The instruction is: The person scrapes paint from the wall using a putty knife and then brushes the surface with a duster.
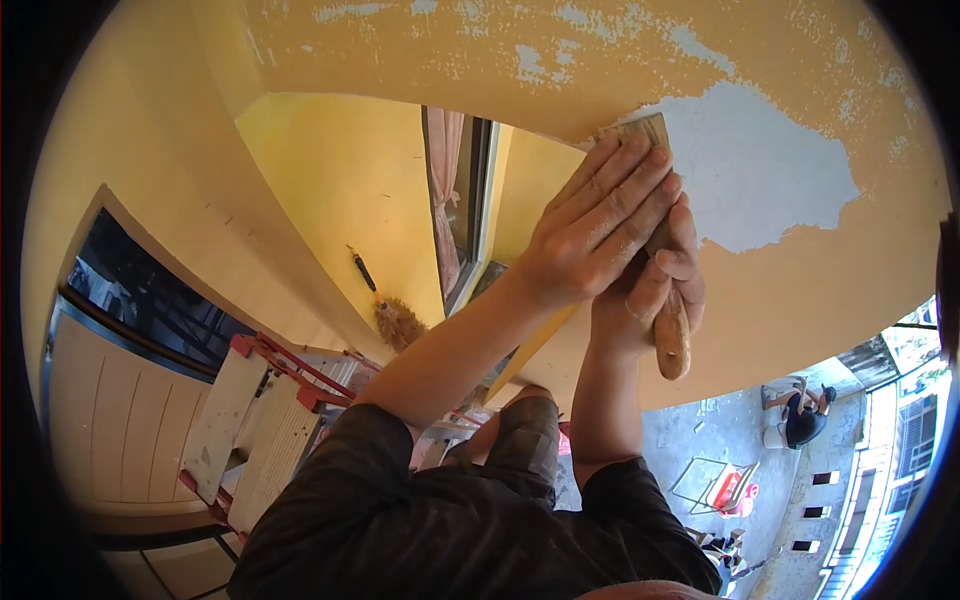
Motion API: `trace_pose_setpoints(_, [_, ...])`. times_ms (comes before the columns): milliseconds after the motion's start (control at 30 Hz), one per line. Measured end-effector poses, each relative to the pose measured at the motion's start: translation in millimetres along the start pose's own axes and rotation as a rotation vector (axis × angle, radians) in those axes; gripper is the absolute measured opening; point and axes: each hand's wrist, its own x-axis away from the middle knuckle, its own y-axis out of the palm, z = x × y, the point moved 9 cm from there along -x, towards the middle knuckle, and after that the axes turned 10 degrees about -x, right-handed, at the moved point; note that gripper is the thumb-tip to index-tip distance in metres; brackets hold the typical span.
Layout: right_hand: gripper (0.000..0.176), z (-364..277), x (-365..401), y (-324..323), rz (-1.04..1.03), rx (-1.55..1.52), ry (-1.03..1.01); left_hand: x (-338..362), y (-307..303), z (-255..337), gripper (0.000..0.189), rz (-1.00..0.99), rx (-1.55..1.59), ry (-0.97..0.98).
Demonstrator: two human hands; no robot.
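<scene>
A scraper with a worn wooden handle (674, 350) is pressed against a yellow painted surface (480, 62) overhead. Its broad end (640, 128) meets the edge of a large white patch (765, 170) where the paint is gone. My right hand (675, 265) is closed around the handle. Over the upper part of the tool lies my left hand (608, 222), its fingers stretched out side by side and pressing on it. Pale dust coats those fingers; the left thumb is hidden.
Below left stands a ladder with red fittings (300, 395). A brush-like duster (395, 320) is by the yellow wall, left of a window with a pink curtain (447, 180). Far below right, a person (805, 425) sits on the paved ground, with a red object (732, 490) nearby.
</scene>
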Motion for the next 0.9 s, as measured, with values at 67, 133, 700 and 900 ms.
trace_pose_setpoints(67, [0.013,1.8,-3.7,2.3,0.019,0.033,-0.011,-4.5,0.8,-3.5,0.029,0.015,-0.008,0.016])
trace_pose_setpoints(133, [0.013,0.7,-2.3,1.1,0.029,0.065,-0.008,-2.2,-0.1,-2.1,0.029,0.032,-0.024,0.018])
trace_pose_setpoints(700, [0.016,-4.7,-0.5,2.7,0.036,0.119,0.022,0.5,-1.0,-2.6,0.028,0.023,0.044,-0.038])
trace_pose_setpoints(900, [0.017,-2.8,-4.2,2.6,-0.028,0.115,-0.031,-1.2,-1.3,-3.5,0.028,0.05,0.047,-0.05])
